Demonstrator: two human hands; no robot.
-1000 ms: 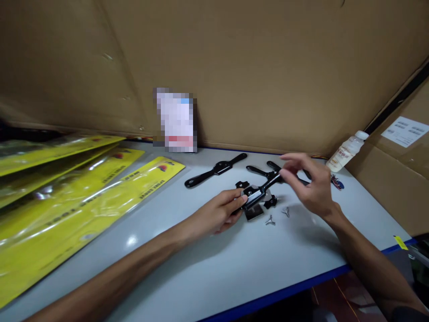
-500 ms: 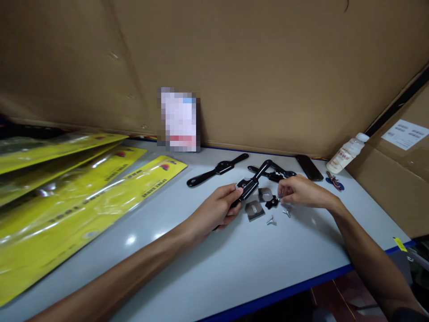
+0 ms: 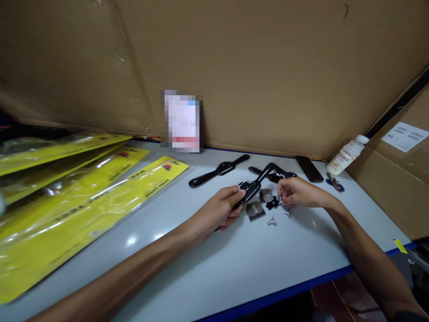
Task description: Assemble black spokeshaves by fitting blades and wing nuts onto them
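Observation:
My left hand (image 3: pixel 223 208) is closed around a black spokeshave (image 3: pixel 252 188), its middle tilted up above the table and its handle reaching to the right. My right hand (image 3: pixel 296 192) is bent down beside a small black clamp plate (image 3: pixel 272 203). Its thumb and fingers are pinched together, with a small silvery bit showing at the tips; I cannot make out what it is. Between the hands lie two flat grey blades, one blade (image 3: pixel 255 211) nearer and another blade (image 3: pixel 267 195) behind it. Two silver wing screws, a left screw (image 3: pixel 271 221) and a right screw (image 3: pixel 287 213), lie in front.
Behind lie another black spokeshave body (image 3: pixel 224 168) and one partly hidden spokeshave (image 3: pixel 276 175). A phone (image 3: pixel 310 169), a milky bottle (image 3: pixel 347 155) and a small trinket (image 3: pixel 335 183) are at the right. Yellow blister cards (image 3: pixel 110 203) cover the left. Cardboard walls (image 3: pixel 261 80) stand behind.
The view has shifted very slightly. My right fingers have moved a little at the clamp plate; my left hand keeps its hold on the spokeshave.

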